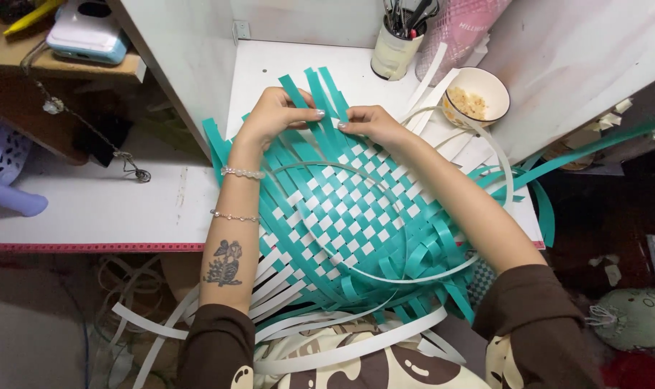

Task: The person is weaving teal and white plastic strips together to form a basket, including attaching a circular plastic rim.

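Observation:
A woven mat of teal and white plastic strips (345, 216) lies on the white desk (90, 205) and hangs over its front edge onto my lap. My left hand (273, 115) pinches loose teal strips at the mat's far edge. My right hand (367, 122) presses and grips the strips right beside it, fingertips almost touching the left hand's. Loose white strips (342, 346) trail from the near side, and a thin white strip loops over the weave.
A cream pen cup (392, 50) with tools stands at the back. A bowl (479, 97) with pale bits sits at the right. White cabinet walls flank the desk. A light blue device (90, 32) rests on a wooden shelf at left. Teal strips (594, 144) stretch off right.

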